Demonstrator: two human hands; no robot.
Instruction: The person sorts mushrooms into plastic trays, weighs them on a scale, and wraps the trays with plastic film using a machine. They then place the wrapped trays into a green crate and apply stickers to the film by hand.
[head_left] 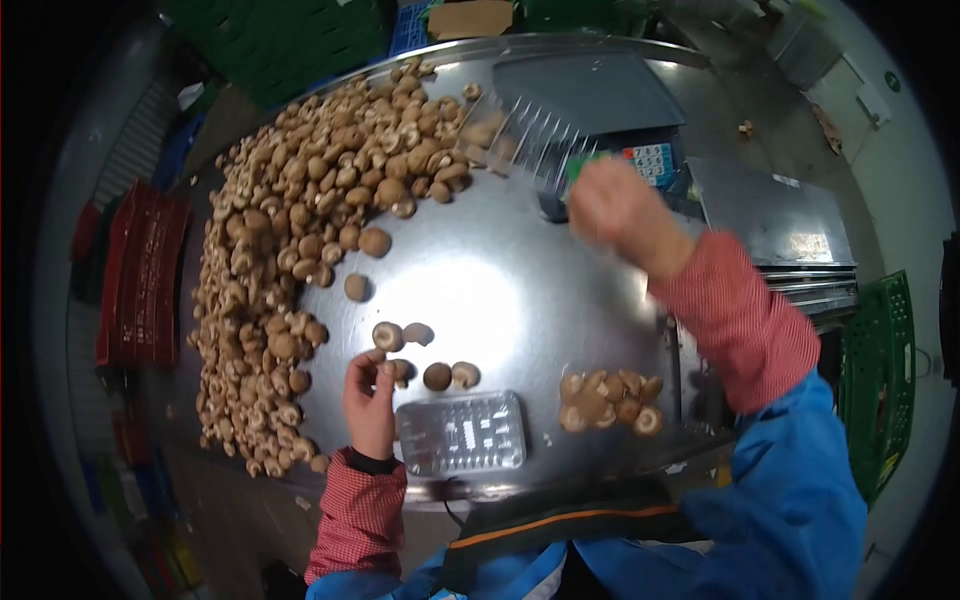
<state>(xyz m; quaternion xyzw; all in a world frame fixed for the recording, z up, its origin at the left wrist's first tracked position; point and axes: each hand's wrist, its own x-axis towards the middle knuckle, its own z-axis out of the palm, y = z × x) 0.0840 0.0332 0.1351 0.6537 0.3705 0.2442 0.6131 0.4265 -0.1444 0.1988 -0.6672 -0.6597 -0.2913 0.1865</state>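
My left hand (371, 407) is at the near left of the steel table, thumb and fingers drawn together at a brown mushroom (403, 372). Just beyond the fingertips lies a mushroom with its stem side up (387, 336). A clear plastic tray (461, 433) sits right of that hand, with two mushrooms (450, 376) behind it. Blurred by motion, my right hand (622, 212) is raised before the scale, its fingers curled. A second clear ribbed tray (522, 140) reaches left from those fingers, over the edge of the pile; the grip point is partly hidden.
A large heap of brown mushrooms (300, 235) covers the table's left side. The scale (590, 90) with its keypad (650, 163) stands at the back. A group of mushrooms (608, 400) lies front right. Metal trays (780, 215) and a green crate (875, 385) are at right.
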